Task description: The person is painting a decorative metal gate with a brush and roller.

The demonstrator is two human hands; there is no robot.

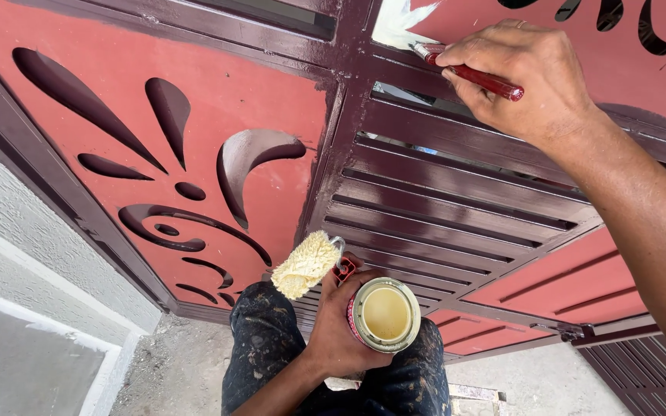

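Observation:
My right hand (522,77) grips a paintbrush with a red handle (478,77), its bristle end touching a patch of cream-white paint (396,23) on the red metal gate panel at the top. My left hand (342,323) sits low in the middle, holding a small open tin of cream paint (385,314) together with a mini paint roller (304,264) whose fluffy sleeve is cream-coloured. Both hands are close to the gate (233,100), whose frame and slats are dark maroon.
The red panel at left has curled decorative cut-outs (252,158). Horizontal maroon slats (441,216) fill the middle section. A grey-white textured wall (17,254) stands on the left. My paint-spattered dark trousers (264,347) and a dusty concrete floor (171,370) are below.

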